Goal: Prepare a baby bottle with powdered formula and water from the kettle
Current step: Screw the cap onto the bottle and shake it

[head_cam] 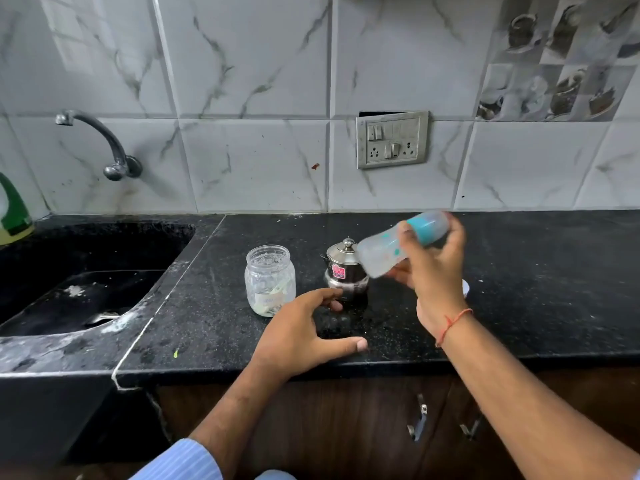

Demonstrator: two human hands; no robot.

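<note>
My right hand (pixel 433 268) grips a clear baby bottle (pixel 384 252) with a teal collar, tilted on its side above the counter and blurred. A small steel kettle (pixel 346 271) with a lid and a pink sticker stands just left of the bottle. Left of the kettle is an open glass jar (pixel 270 278) with a little pale powder and a scoop at the bottom. Fingers spread and holding nothing, my left hand (pixel 304 334) hovers over the black counter (pixel 519 289) in front of the jar and kettle.
A black sink (pixel 86 282) lies at the left under a wall tap (pixel 104 143). A green-and-white bottle (pixel 14 209) stands at the far left edge. A switch socket (pixel 393 140) is on the tiled wall. Cabinet handles (pixel 417 417) sit below the counter.
</note>
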